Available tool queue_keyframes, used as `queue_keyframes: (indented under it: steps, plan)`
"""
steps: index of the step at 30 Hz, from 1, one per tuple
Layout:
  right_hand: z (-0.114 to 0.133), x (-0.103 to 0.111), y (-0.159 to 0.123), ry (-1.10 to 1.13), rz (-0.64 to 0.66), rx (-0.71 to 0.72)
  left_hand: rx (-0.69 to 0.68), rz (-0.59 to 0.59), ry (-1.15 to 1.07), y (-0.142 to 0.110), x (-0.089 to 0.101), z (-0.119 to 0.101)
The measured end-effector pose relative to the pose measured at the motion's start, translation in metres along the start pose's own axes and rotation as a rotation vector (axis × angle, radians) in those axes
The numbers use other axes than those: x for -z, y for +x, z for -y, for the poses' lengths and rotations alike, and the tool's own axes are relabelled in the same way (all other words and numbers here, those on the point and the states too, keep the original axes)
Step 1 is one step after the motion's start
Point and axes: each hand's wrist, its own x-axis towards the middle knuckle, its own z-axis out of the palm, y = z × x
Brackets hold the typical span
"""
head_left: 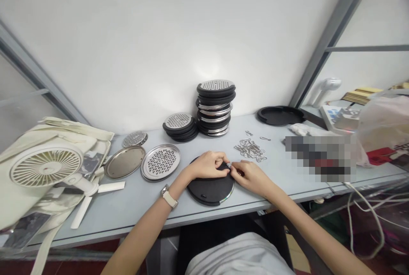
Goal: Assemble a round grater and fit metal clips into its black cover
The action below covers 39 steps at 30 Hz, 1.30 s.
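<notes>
A black round disc (211, 190) lies on the table in front of me, with a strip of shiny metal rim at its lower right. My left hand (211, 165) presses over its upper part, thumb stretched along the surface and fingers curled at the far edge. At the disc's right edge, my right hand (247, 175) pinches a small metal clip (228, 165), mostly covered by fingertips. Just beyond lies a heap of wire clips (251, 149). Left of the disc are a grater plate (161, 162) with raised teeth and a plain metal plate (126, 161).
Behind stand a tall stack (214, 115) of black-rimmed plates and a shorter stack (179, 128). A small grater disc (135, 138) lies left. A white fan (47, 166) rests on a cream bag (96, 136). At right are a black tray (281, 115), a plastic bag (383, 117) and cables (377, 224).
</notes>
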Motion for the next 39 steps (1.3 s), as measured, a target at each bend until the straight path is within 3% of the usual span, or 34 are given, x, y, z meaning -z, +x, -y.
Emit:
queue_keyframes:
  steps: [10,39]
  plan:
    - [-0.0047,-0.0045,-0.0008,-0.111,0.001,0.018,0.020,0.005,0.049,-0.0011,0.0019,-0.0039]
    - [-0.0018,-0.0015,-0.0005,0.061,-0.034,-0.020,-0.008,0.015,0.020,0.0001,0.0008,0.0005]
